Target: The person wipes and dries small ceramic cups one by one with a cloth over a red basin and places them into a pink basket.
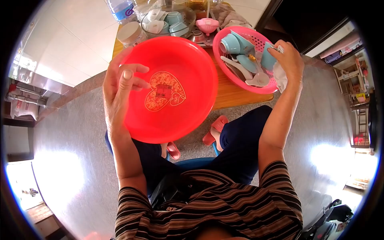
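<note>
My left hand (124, 82) hovers at the left rim of a red plastic basin (192, 88), fingers apart and holding nothing. A gold heart print marks the basin's bottom. At the right, my right hand (290, 60) closes its fingers on a light blue cup (268, 58). A crumpled white cloth (281, 77) hangs under the same hand. Both are at the right side of a pink perforated basket (222, 66). Inside the basket lie another blue cup (231, 43), a blue dish (247, 63) and white spoons (258, 80).
On the wooden table (230, 100) stand a glass bowl (188, 18) of small cups and bowls, a pink cup (207, 26), a lidded jar (132, 34) and a water bottle (120, 10). My knees and red slippers (216, 128) are below the table's near edge.
</note>
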